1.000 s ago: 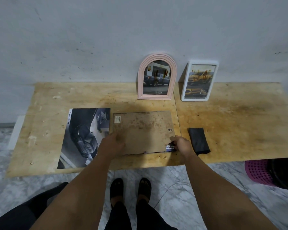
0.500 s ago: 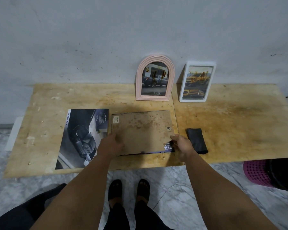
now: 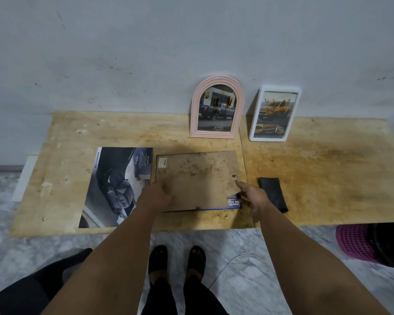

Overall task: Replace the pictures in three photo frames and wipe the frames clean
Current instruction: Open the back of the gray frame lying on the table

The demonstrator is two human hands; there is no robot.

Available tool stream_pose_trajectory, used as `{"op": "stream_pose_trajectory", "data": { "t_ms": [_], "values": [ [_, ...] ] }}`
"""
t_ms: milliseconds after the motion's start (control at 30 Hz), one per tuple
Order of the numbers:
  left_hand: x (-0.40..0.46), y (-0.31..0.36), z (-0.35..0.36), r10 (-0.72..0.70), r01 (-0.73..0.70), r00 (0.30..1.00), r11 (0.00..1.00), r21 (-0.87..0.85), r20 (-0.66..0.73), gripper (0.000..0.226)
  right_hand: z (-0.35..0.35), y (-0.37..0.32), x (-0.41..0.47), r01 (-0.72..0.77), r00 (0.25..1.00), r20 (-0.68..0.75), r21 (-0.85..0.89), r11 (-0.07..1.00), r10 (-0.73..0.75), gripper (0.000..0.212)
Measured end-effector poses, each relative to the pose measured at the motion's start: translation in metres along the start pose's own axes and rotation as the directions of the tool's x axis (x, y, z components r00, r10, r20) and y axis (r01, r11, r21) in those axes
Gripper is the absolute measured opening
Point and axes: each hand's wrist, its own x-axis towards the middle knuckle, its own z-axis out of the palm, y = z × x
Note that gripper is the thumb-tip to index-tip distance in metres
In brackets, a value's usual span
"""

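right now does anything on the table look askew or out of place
Yes: the brown backing board lies skewed on its face-down frame, so a printed picture corner pokes out at the near right, beside the right hand. The board is also blotchy with stains.

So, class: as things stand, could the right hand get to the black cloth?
Probably yes. The right hand holds nothing and lies right beside the black cloth, with only bare table between them.
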Motion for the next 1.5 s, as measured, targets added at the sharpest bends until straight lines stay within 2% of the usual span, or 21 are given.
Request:
{"op": "stream_pose_trajectory", "data": {
  "t_ms": [100, 233, 267, 333, 400, 467, 500, 567, 633, 800, 1067, 1233, 1400, 1500],
  "values": [
    [0.002, -0.001, 0.003, 0.002, -0.002, 1.000, 1.000, -0.009, -0.018, 0.065, -0.003, -0.001, 0.019, 0.100, 0.994, -0.014, -0.166, 0.981, -0.104, 0.039],
    [0.004, -0.002, 0.005, 0.003, -0.003, 1.000, 1.000, -0.013, -0.030, 0.067, 0.003, -0.013, 0.019, 0.192, 0.978, -0.036, -0.207, 0.959, -0.204, 0.028],
    [0.005, -0.002, 0.005, 0.008, -0.009, 0.999, 1.000, -0.007, -0.032, 0.066, 0.004, -0.014, 0.021, 0.203, 0.977, -0.023, -0.221, 0.954, -0.213, 0.023],
    [0.006, -0.002, 0.005, 0.016, -0.016, 0.999, 1.000, 0.006, -0.041, 0.067, 0.007, -0.015, 0.023, 0.216, 0.976, 0.011, -0.241, 0.946, -0.219, 0.027],
    [0.007, -0.002, 0.005, 0.028, -0.027, 0.998, 0.999, 0.018, -0.063, 0.067, 0.007, -0.012, 0.029, 0.216, 0.974, -0.009, -0.280, 0.935, -0.228, 0.026],
    [0.008, -0.004, 0.006, 0.052, -0.048, 0.995, 0.998, 0.047, -0.088, 0.065, 0.007, -0.007, 0.035, 0.219, 0.970, -0.042, -0.277, 0.936, -0.239, 0.015],
    [0.009, -0.005, 0.006, 0.062, -0.055, 0.993, 0.996, 0.075, -0.095, 0.064, 0.009, -0.007, 0.036, 0.218, 0.970, -0.049, -0.266, 0.939, -0.239, 0.013],
    [0.011, -0.006, 0.005, 0.078, -0.066, 0.992, 0.991, 0.118, -0.103, 0.056, 0.011, -0.007, 0.043, 0.200, 0.973, -0.058, -0.256, 0.946, -0.221, 0.029],
    [0.012, -0.007, 0.004, 0.085, -0.071, 0.990, 0.990, 0.120, -0.109, 0.049, 0.010, -0.008, 0.049, 0.171, 0.980, -0.054, -0.259, 0.951, -0.191, 0.032],
    [0.011, -0.003, 0.004, 0.049, -0.039, 0.994, 0.994, 0.105, -0.097, 0.047, 0.003, -0.005, 0.057, 0.135, 0.986, -0.062, -0.259, 0.956, -0.156, 0.016],
    [0.006, -0.007, 0.008, 0.053, -0.036, 0.992, 0.988, 0.147, -0.113, 0.052, 0.005, -0.008, 0.056, 0.150, 0.977, -0.111, -0.255, 0.955, -0.184, 0.012],
    [0.005, -0.001, 0.012, 0.046, -0.035, 0.994, 0.993, 0.110, -0.100, 0.045, 0.002, -0.014, 0.057, 0.136, 0.980, -0.099, -0.279, 0.951, -0.170, 0.010],
    [0.003, 0.002, 0.009, 0.035, -0.028, 0.997, 0.995, 0.095, -0.076, 0.051, 0.000, -0.009, 0.072, 0.091, 0.989, -0.074, -0.366, 0.926, -0.127, 0.025],
    [0.003, 0.001, 0.008, 0.042, -0.033, 0.996, 0.994, 0.105, -0.085, 0.044, 0.000, -0.012, 0.066, 0.085, 0.989, -0.083, -0.370, 0.925, -0.124, 0.032]
  ]
}}
